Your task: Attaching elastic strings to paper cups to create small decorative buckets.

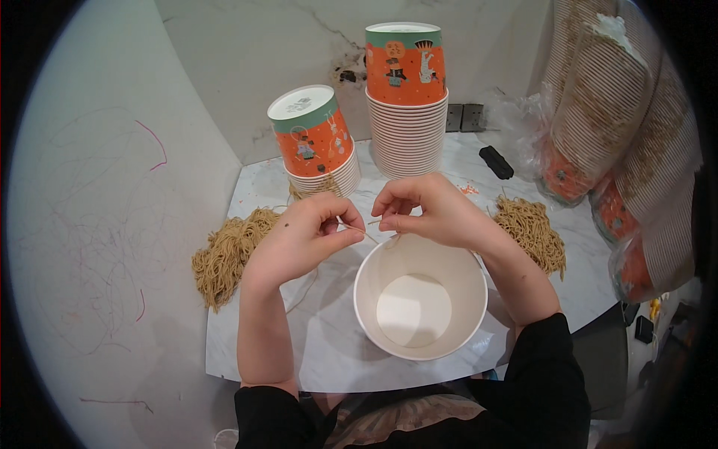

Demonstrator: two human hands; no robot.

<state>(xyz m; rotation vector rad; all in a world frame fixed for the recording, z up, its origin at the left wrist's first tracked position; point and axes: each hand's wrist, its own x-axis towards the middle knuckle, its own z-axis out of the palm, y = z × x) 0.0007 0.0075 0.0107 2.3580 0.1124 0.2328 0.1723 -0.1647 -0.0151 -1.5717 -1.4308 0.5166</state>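
A large white paper bucket (467, 299) stands upright in front of me, its open mouth facing up and nothing visible inside. Over its far rim, my left hand (314, 232) pinches a thin tan string (364, 233) between thumb and forefinger. My right hand (422, 209) is closed in a pinch on a short piece of string too, close to my left fingertips. Whether both pieces are one string or pass through the bucket wall, I cannot tell. A loose strand (303, 293) trails on the table below my left wrist.
Tangled tan string heaps lie left (232, 258) and right (531, 232) on the marbled table (329, 344). Behind stand a short stack (314, 138) and a tall stack (407, 97) of upside-down orange-and-green buckets. A black object (496, 162) and plastic-wrapped bucket stacks (594, 97) are at the right.
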